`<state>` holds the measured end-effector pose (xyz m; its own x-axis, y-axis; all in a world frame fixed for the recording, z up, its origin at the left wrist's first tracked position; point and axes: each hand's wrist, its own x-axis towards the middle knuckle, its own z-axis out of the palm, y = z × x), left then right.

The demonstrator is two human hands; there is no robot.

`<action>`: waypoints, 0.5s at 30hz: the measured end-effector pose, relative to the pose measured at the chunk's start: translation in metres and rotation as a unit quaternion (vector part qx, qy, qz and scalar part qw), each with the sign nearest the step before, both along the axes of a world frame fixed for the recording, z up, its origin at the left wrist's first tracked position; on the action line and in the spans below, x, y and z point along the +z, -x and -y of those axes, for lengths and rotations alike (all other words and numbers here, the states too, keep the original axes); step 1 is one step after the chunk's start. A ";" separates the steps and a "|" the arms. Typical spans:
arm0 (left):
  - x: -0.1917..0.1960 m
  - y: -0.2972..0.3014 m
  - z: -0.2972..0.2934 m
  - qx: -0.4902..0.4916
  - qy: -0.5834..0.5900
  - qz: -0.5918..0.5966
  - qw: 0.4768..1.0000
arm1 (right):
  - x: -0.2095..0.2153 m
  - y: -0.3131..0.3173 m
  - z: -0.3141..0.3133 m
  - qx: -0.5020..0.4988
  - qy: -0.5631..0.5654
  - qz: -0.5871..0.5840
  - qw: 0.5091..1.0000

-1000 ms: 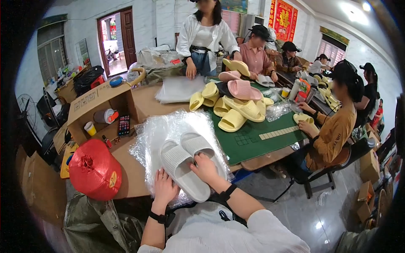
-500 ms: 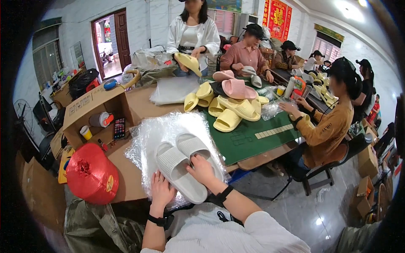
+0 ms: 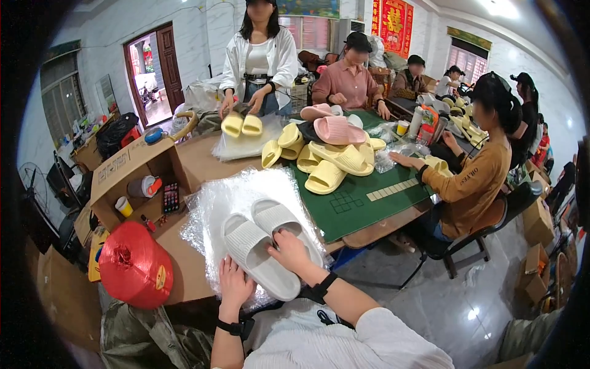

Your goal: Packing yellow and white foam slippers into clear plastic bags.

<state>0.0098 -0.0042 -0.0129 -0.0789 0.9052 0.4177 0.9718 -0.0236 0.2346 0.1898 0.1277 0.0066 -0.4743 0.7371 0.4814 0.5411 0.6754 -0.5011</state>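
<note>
A pair of light grey slippers (image 3: 252,249) lies side by side on a stack of clear plastic bags (image 3: 206,203), toes pointing away from me. My right hand (image 3: 290,251) is closed over their inner edges, thumb at the left slipper and fingers in the opening of the right one. Beside the left slipper's heel, my left hand (image 3: 235,281) lies flat on the plastic with fingers stretched out, holding nothing.
Yellow and pink slippers (image 3: 338,157) are piled on a green mat (image 3: 344,212) to the right. At left stand a red twine roll (image 3: 135,264) and an open cardboard box (image 3: 132,169). Across the table, a person (image 3: 258,67) has yellow slippers (image 3: 241,125); another (image 3: 479,154) sits at right.
The person across has lowered the yellow slippers onto the far plastic stack, now side by side. The grey pair the person in pink held has left their hands. My hands stay nearly in place.
</note>
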 end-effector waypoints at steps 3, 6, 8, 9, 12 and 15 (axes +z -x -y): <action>0.001 -0.001 0.000 -0.002 -0.020 0.005 1.000 | 0.002 0.000 0.000 -0.003 0.002 0.017 1.000; 0.002 -0.001 0.000 -0.003 -0.016 0.008 1.000 | 0.003 0.001 0.000 -0.003 0.013 0.020 1.000; -0.002 0.000 -0.002 -0.001 -0.021 0.010 1.000 | 0.003 0.000 0.000 -0.001 0.018 0.029 0.999; -0.002 0.000 -0.002 -0.002 -0.021 0.010 1.000 | 0.002 0.000 0.000 -0.002 0.019 0.030 0.999; -0.001 0.000 -0.001 -0.001 -0.012 0.014 1.000 | 0.000 0.001 0.000 -0.001 0.003 -0.007 1.000; -0.001 0.001 -0.001 0.004 -0.004 0.012 1.000 | 0.001 0.001 0.001 -0.002 0.007 -0.007 1.000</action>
<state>0.0086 -0.0034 -0.0141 -0.0967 0.9013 0.4223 0.9660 -0.0171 0.2578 0.1887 0.1264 0.0080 -0.4647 0.7457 0.4775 0.5360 0.6661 -0.5186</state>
